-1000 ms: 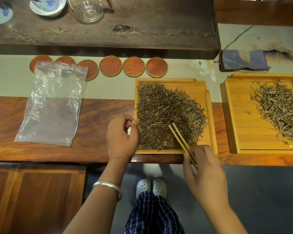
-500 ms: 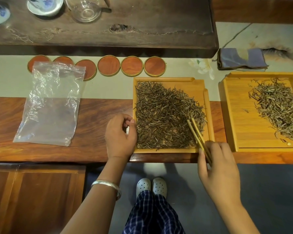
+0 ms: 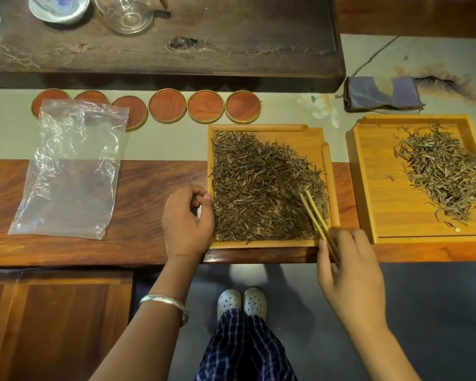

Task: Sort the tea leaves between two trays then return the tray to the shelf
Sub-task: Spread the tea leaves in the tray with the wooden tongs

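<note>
The left wooden tray holds a wide pile of dark tea leaves. My left hand sits at this tray's left rim, with curled fingers and thumb pinching the edge. In my right hand, at the tray's near right corner, I hold a pair of bamboo chopsticks. Their tips lie in the right side of the dark pile. The right wooden tray carries a smaller pile of paler tea leaves.
A clear plastic bag lies flat on the left of the table. Several round red coasters line up behind the trays. A folded grey cloth lies behind the right tray. Bowls and a glass cup stand on the dark raised board.
My right hand has carried the chopsticks from the near middle of the dark pile to its right side. My left hand has stayed at the tray's left rim.
</note>
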Tool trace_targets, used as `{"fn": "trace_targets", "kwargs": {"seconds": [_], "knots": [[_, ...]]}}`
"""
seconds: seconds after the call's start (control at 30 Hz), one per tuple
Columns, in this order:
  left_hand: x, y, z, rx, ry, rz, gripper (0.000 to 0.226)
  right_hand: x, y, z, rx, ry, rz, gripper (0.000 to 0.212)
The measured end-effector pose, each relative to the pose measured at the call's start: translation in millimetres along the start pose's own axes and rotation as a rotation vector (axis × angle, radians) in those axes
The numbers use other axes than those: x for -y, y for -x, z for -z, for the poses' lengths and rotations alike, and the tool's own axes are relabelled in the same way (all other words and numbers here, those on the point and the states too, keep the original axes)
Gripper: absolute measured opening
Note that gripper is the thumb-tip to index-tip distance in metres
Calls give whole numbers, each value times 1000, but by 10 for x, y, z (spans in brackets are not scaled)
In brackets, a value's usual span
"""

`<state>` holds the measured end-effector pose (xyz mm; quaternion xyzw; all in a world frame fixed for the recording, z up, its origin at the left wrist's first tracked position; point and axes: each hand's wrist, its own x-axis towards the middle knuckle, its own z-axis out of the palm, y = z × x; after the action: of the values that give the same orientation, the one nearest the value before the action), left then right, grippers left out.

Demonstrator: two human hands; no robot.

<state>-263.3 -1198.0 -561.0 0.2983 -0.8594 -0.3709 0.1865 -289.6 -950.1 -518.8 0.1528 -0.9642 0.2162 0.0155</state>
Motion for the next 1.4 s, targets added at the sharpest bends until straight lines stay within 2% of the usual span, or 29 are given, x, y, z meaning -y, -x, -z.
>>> {"fn": "trace_targets", "kwargs": {"seconds": [0.17, 0.5, 0.97, 1.4], "knots": [[-15, -1, -4, 3, 0, -4, 7, -30, 109, 81, -43, -6, -26, 8], [35, -12, -27, -6, 7, -16, 8, -84, 265, 117, 18, 14, -61, 11], [77, -10, -35, 2, 22, -25, 9, 109, 74, 3, 34, -34, 14, 8], [58, -12, -32, 2, 20, -21, 8, 12, 239, 102, -10, -45, -72, 7]]}}
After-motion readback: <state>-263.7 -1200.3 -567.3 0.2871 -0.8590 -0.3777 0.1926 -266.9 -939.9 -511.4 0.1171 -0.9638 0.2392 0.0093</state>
